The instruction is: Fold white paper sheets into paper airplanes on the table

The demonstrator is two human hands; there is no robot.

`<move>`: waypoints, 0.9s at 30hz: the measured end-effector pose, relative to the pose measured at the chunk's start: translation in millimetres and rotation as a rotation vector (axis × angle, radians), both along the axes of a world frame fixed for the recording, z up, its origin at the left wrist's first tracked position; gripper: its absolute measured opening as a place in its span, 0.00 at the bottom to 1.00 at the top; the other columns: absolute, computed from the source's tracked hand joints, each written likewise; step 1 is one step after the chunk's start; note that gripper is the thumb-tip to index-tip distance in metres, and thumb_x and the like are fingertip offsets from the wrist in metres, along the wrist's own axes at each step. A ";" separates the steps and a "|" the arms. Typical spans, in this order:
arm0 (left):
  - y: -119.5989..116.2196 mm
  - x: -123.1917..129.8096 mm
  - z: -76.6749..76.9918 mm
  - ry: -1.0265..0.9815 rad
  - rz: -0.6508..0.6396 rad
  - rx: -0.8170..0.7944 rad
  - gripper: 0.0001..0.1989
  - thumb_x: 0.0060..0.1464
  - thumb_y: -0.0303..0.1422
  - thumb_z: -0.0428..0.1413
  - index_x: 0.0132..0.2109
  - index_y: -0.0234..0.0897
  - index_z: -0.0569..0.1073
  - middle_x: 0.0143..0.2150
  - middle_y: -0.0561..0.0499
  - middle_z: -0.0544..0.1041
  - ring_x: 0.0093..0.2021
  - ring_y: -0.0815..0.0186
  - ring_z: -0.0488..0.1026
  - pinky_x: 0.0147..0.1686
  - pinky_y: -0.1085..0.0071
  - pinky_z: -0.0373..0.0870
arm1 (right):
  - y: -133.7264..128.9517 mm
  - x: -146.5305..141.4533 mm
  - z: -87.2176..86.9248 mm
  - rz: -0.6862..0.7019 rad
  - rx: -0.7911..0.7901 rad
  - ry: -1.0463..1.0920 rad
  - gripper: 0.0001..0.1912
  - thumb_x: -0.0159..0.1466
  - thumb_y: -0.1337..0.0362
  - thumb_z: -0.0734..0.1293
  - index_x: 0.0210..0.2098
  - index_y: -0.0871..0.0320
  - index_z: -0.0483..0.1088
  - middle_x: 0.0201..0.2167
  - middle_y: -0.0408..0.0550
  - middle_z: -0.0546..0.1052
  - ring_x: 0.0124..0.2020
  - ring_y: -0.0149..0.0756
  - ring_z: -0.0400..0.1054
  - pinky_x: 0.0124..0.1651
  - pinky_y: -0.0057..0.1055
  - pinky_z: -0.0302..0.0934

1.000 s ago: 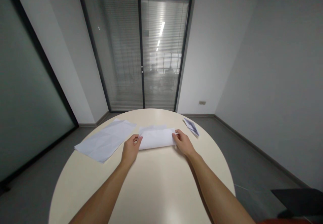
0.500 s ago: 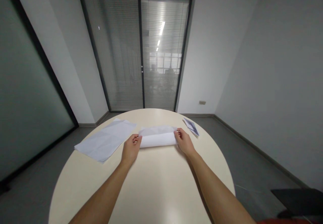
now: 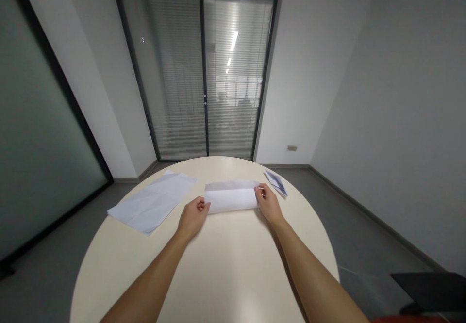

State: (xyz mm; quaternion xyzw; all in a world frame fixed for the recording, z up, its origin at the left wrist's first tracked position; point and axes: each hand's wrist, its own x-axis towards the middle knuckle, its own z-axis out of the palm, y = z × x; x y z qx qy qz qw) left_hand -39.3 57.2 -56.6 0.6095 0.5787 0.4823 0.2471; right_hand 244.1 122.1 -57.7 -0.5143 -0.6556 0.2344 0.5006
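Observation:
A white sheet of paper (image 3: 232,199), with a fold line running across its upper part, stretches sideways between my two hands over the table. My left hand (image 3: 194,215) pinches its left end between thumb and curled fingers, near the lower corner. On the right end, my right hand (image 3: 268,201) is closed, thumb and fingers gripping the edge. Whether the paper's lower edge touches the tabletop I cannot tell.
The round cream table (image 3: 218,274) spreads beneath my arms. Several loose white sheets (image 3: 151,204) lie at its left side. A folded paper with dark print (image 3: 276,183) rests near the right edge. A dark flat object (image 3: 429,289) stands at the lower right, off the table.
The paper has shifted slightly right and its upper flap looks more tilted up, with the fold line higher. My left hand has moved a little right and down its end.

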 end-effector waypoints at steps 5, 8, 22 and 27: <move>2.4 -0.9 -1.3 -0.025 0.010 0.013 0.12 0.55 0.42 0.54 0.34 0.38 0.73 0.30 0.50 0.80 0.32 0.62 0.77 0.35 0.70 0.69 | -3.2 -1.0 2.0 -0.005 -0.031 -0.029 0.21 0.66 0.50 0.59 0.50 0.57 0.67 0.25 0.41 0.72 0.26 0.36 0.66 0.30 0.29 0.56; 4.9 -2.4 -4.7 -0.066 0.008 0.013 0.13 0.55 0.44 0.55 0.34 0.38 0.73 0.30 0.50 0.80 0.32 0.62 0.77 0.34 0.70 0.69 | -3.8 -1.2 2.4 0.012 -0.032 -0.038 0.20 0.65 0.52 0.60 0.50 0.57 0.67 0.21 0.37 0.66 0.23 0.34 0.62 0.28 0.29 0.53; 6.0 -6.8 -9.1 0.072 0.133 -0.044 0.19 0.60 0.38 0.54 0.56 0.39 0.66 0.29 0.55 0.78 0.30 0.64 0.75 0.31 0.73 0.64 | -2.8 -1.7 -3.5 0.055 -0.080 -0.130 0.24 0.66 0.52 0.59 0.56 0.59 0.64 0.21 0.36 0.65 0.24 0.34 0.62 0.27 0.28 0.52; -2.4 -3.2 3.1 0.354 0.199 -0.162 0.20 0.61 0.34 0.53 0.59 0.39 0.64 0.34 0.52 0.79 0.36 0.62 0.76 0.38 0.70 0.67 | -2.8 -0.5 -5.2 0.048 -0.117 -0.177 0.23 0.65 0.53 0.60 0.55 0.58 0.67 0.24 0.39 0.70 0.26 0.35 0.65 0.29 0.28 0.55</move>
